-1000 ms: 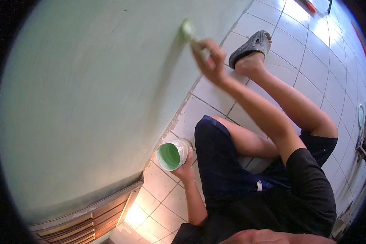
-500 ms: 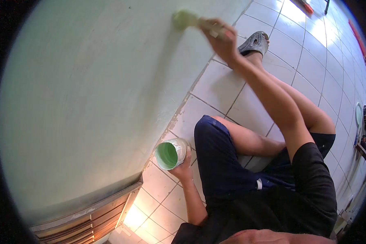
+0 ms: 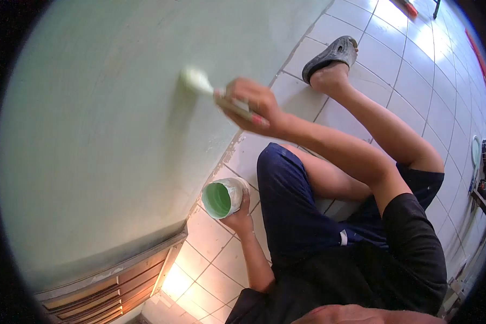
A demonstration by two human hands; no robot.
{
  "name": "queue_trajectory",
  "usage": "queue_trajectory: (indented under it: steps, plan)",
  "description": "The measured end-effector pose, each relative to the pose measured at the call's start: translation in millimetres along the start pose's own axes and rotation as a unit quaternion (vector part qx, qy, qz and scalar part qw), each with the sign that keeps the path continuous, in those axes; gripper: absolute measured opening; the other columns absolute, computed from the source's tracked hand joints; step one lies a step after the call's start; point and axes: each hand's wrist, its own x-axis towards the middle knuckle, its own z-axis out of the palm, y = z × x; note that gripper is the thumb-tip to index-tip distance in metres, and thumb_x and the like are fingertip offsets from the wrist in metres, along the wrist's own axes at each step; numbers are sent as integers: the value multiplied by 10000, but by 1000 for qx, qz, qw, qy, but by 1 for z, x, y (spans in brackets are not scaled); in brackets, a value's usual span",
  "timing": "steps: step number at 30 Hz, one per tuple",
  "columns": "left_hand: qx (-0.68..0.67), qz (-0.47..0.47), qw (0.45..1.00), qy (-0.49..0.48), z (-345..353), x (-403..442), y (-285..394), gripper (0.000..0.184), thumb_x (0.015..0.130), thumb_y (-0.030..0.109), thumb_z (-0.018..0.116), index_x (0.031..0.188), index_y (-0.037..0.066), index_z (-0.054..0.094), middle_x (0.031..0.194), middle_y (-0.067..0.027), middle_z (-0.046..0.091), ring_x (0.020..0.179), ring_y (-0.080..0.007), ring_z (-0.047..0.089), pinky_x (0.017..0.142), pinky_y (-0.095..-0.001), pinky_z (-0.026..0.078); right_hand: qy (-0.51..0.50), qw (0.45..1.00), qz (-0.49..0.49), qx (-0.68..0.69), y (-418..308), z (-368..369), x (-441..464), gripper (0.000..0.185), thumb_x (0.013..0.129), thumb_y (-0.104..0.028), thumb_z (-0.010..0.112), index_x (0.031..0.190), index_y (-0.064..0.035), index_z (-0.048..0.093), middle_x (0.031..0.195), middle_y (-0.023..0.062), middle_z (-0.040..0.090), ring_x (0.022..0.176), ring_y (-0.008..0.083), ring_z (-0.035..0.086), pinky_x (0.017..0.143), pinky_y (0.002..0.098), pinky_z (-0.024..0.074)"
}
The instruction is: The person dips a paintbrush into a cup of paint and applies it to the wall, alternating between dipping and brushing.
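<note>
Compared with half a second ago, the right hand (image 3: 254, 105) and its brush (image 3: 197, 81) have swung down the view, away from the grey shoe (image 3: 332, 56), which the forearm partly covered then and which now shows clear. The container (image 3: 234, 193) has shifted only slightly and stays low beside the wall (image 3: 102, 140), over the tiled floor (image 3: 416, 97). Motion blurs the brush head and fingers, so whether the bristles press on the wall cannot be told; the fingers hide part of the handle. The container's inside is pale green, its depth of contents hard to judge. The right grip is closed around the brush handle; the left hand (image 3: 238, 218) has its grip curled against the container's side, its fingers mostly hidden beneath it.
</note>
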Motion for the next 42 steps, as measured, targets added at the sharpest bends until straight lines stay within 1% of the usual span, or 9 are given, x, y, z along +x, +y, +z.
queue_trajectory:
  steps: [7,11,13,17,21,30,34,38,42]
  plan:
    - [-8,-15,1000,24,-22,-12,-18,778,763,43,948,1425,-25,546,1373,-140,641,1245,-241,629,1122,-406,487,-411,906,9,104,35,-4,-98,207,788,-34,714,981,17,661,978,173,663,1009,362,634,880,478,548]
    - [5,9,1000,9,-28,-14,-18,750,777,30,932,1421,-29,552,1367,-134,643,1238,-231,634,1108,-398,498,-482,874,0,50,69,-3,-101,227,784,-71,716,968,45,654,1099,208,691,1016,389,630,890,462,543]
    - [10,11,1000,15,-29,-14,-18,741,781,27,928,1418,-31,554,1365,-133,644,1239,-230,635,1104,-398,501,-437,892,-81,86,71,-9,-80,159,772,-74,724,837,39,633,1155,203,702,1054,393,637,906,471,546]
    - [6,1,1000,7,-38,-15,-30,739,782,27,929,1417,-33,557,1370,-137,644,1245,-233,634,1104,-397,501,-238,967,-82,38,60,-52,-40,236,909,-83,662,1103,45,708,1201,203,712,1096,423,661,975,494,545]
    - [1,-14,1000,22,-34,-13,-29,744,775,24,934,1416,-34,561,1375,-143,644,1245,-236,635,1104,-395,502,-43,984,20,-169,32,-75,-21,317,864,8,762,1180,14,748,1121,175,742,1041,335,701,912,435,575]
    - [37,-14,999,-8,-33,-14,-23,722,758,51,949,1379,-29,588,1320,-127,669,1191,-224,662,1065,-380,526,-316,945,17,78,17,-4,-86,465,869,-39,693,1333,4,688,1158,205,712,1105,382,658,953,489,557]
    - [-17,-43,999,-16,-27,-9,-20,631,734,112,969,1276,-20,674,1234,-117,726,1125,-235,698,1028,-393,538,-233,970,23,69,39,-18,-74,489,843,-25,728,1331,-22,696,1184,184,717,1077,374,659,949,481,551]
    - [3,-59,998,-19,-22,-10,-37,564,733,108,963,1216,-19,701,1176,-119,745,1051,-219,713,977,-372,552,-80,988,77,-106,40,-50,-68,315,853,0,806,1167,2,778,997,165,758,885,322,711,780,393,586]
    - [37,-64,997,-6,-18,-12,-51,582,717,109,968,1214,-19,696,1155,-127,746,1039,-231,715,963,-366,549,-45,960,267,-72,19,-62,-84,222,898,-24,815,1114,25,795,989,116,795,833,170,730,740,293,589]
